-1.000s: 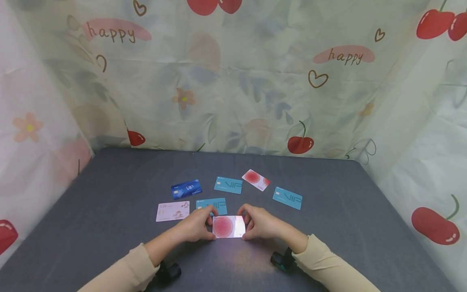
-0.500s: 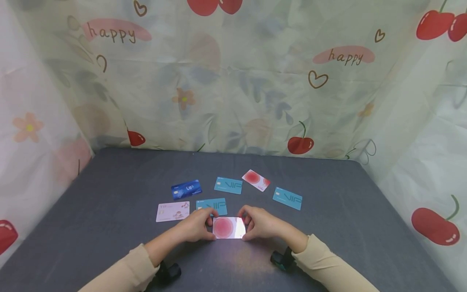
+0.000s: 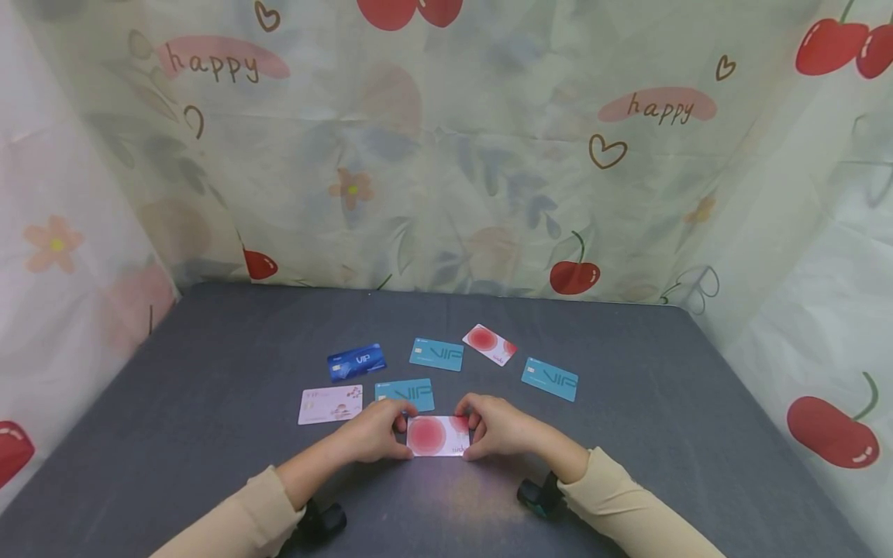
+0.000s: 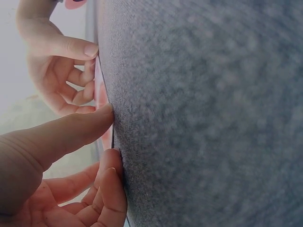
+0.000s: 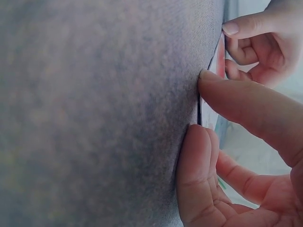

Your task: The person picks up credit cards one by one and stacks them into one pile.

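A white card with red circles (image 3: 438, 436) lies at or just above the dark table, in front of the person. My left hand (image 3: 377, 431) holds its left edge, thumb at the near corner and fingers at the far one. The right hand (image 3: 505, 428) grips the opposite edge in the same way. From the left wrist view, the thumb (image 4: 80, 130) touches the card's edge, close to the tabletop. In the right wrist view the card (image 5: 206, 113) appears as a thin sliver between thumb and fingers.
Beyond the hands lie a teal VIP card (image 3: 408, 391), a pale pink card (image 3: 331, 404), a dark blue card (image 3: 356, 362), two more teal cards (image 3: 436, 354) and another red-circle card (image 3: 490, 345). A patterned curtain (image 3: 446, 194) hangs behind the table (image 3: 628, 349).
The card's far edge has dipped slightly, and the bright glare on its right half is gone, so its print shows. Both hands stay nearly still.
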Available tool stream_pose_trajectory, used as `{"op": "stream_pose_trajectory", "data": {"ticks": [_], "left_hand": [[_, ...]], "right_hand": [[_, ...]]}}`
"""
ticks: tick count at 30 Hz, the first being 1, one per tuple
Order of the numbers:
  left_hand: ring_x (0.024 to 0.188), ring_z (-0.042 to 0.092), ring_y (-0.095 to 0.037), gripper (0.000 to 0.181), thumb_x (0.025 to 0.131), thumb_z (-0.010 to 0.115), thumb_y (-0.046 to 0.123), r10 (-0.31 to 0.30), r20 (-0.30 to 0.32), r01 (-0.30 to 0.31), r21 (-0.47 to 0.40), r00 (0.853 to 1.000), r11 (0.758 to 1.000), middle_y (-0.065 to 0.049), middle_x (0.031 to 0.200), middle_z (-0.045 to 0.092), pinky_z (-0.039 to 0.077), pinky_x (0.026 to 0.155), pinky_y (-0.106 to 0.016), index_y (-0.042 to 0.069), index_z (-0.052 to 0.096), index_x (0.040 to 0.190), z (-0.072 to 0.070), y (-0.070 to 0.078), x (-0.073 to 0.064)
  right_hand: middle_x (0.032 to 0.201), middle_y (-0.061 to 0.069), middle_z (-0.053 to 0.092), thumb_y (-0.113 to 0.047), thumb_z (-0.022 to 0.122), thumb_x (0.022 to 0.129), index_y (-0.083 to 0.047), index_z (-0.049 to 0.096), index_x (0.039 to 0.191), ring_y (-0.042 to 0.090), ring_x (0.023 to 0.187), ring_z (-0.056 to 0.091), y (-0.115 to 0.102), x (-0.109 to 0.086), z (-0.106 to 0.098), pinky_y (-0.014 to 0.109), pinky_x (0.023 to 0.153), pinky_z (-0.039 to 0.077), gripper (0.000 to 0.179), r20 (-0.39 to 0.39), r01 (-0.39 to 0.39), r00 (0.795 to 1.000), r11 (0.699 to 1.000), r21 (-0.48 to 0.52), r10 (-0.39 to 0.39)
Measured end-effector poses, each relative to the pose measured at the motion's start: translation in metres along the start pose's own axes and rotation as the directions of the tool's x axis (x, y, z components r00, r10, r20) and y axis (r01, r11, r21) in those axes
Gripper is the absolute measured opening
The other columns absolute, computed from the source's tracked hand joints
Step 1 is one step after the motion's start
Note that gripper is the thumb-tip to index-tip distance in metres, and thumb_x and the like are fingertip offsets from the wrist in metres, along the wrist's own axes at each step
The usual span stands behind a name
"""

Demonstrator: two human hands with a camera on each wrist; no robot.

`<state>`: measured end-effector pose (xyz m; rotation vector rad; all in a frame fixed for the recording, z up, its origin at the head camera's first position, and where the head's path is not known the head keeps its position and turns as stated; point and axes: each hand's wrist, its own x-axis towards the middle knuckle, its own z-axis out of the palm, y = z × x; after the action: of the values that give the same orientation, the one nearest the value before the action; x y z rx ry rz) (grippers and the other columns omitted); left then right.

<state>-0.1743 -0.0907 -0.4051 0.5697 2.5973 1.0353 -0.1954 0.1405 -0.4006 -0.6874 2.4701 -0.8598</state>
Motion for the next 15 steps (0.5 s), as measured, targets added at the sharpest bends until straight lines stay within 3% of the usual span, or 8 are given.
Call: {"op": "stream_pose_trajectory", "data": {"ticks": [15], "left_hand": [[0.069,0.045,-0.015,0.050,0.070,0.078,0.007,-0.013,-0.004,0.013,-0.005,1.000,1.000,-0.006,0.081,0.053,0.037,0.055,-0.021,-0.004,0.059,0.115,-0.0002,0.0021,-0.0006]], "right_hand": [[0.088,0.007,0.055,-0.014,0.078,0.073,-0.004,0.053,0.111,0.012,0.070,0.054,0.0004,0.0006,-0.0004,0.019,0.062,0.047,0.047,0.002,0.022,1.000,1.000,-0.005,-0.022]]}}
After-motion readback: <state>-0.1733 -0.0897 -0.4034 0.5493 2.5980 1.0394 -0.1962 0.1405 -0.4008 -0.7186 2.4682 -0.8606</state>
